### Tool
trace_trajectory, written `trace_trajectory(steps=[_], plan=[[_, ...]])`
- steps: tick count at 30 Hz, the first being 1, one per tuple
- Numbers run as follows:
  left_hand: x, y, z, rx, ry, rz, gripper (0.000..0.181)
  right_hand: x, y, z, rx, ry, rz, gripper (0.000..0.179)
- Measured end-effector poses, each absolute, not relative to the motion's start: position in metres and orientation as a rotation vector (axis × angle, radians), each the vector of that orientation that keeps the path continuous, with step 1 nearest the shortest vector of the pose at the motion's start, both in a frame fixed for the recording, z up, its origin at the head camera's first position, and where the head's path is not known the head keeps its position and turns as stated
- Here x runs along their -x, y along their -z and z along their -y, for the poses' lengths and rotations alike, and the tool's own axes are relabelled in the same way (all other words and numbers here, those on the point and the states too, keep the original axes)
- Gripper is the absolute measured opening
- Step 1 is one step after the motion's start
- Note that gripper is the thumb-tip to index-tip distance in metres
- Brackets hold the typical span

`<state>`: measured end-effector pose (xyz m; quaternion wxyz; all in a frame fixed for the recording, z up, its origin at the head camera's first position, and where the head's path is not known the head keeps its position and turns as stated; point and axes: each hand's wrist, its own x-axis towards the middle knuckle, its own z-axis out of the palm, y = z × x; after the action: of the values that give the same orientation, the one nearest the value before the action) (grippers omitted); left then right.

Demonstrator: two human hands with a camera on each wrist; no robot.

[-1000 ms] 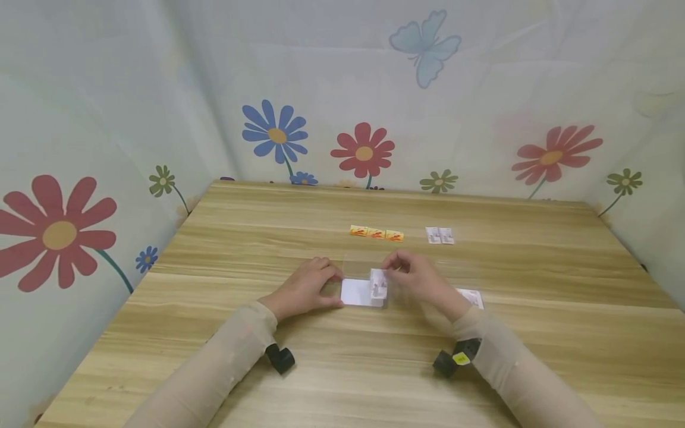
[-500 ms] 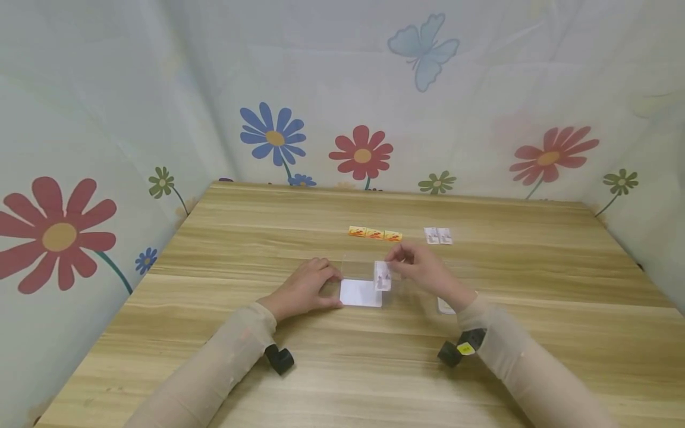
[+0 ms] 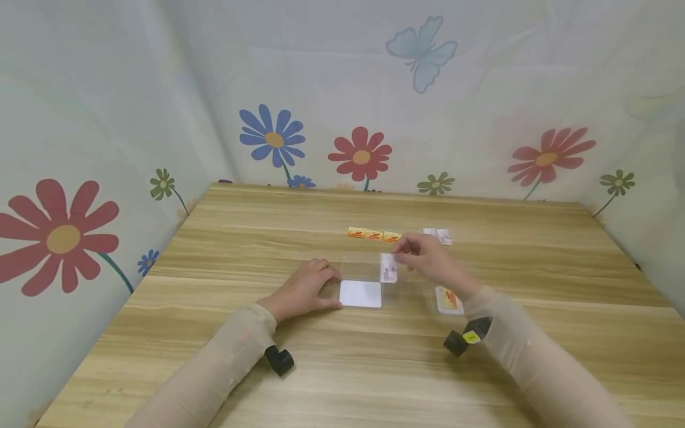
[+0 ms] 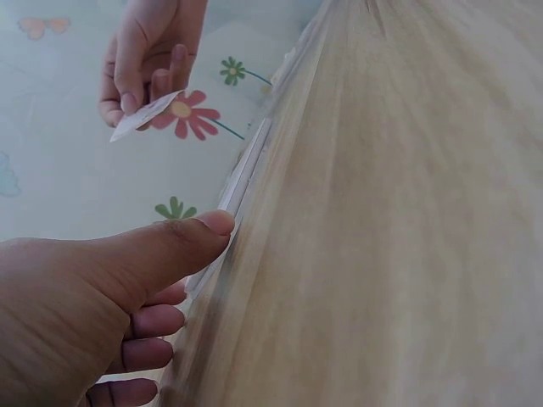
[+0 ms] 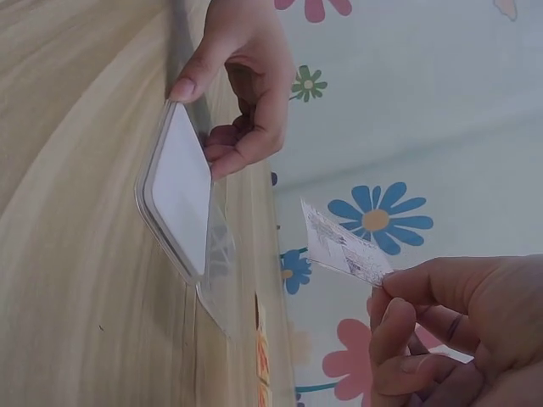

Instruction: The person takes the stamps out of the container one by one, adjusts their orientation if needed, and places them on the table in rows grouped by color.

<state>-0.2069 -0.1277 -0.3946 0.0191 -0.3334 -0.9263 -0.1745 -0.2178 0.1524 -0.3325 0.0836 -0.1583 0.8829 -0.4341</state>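
Observation:
My left hand [image 3: 307,285] grips the left edge of a flat white stack in a shallow clear plastic case [image 3: 361,294], thumb at the near corner and fingers at the far one. The clear lid [image 5: 222,288] of this case lies folded back on the far side. Between thumb and forefinger, my right hand [image 3: 434,261] pinches a small white card [image 3: 388,268] with greyish print. It is held up in the air, apart from the case, and in the right wrist view the printed card [image 5: 346,246] tilts with its face showing.
Three small yellow-and-red cards [image 3: 374,235] lie in a row farther back. Two white printed cards [image 3: 443,236] lie to their right, partly behind my right hand. A second clear case [image 3: 448,301] with a yellow-red card sits near my right wrist. Flowered cloth hangs behind the table.
My right hand has moved the white card up and to the right, away from the white stack. The second case's yellow-red card now shows beside the wrist. My left hand stays put.

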Motion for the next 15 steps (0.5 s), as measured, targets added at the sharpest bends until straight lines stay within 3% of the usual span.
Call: trace_trajectory(steps=[15], plan=[[0.203, 0.396, 0.127, 1.019, 0.547, 2.886, 0.049, 0.227, 0.329, -0.165, 0.414, 1.218, -2.654, 0.014]])
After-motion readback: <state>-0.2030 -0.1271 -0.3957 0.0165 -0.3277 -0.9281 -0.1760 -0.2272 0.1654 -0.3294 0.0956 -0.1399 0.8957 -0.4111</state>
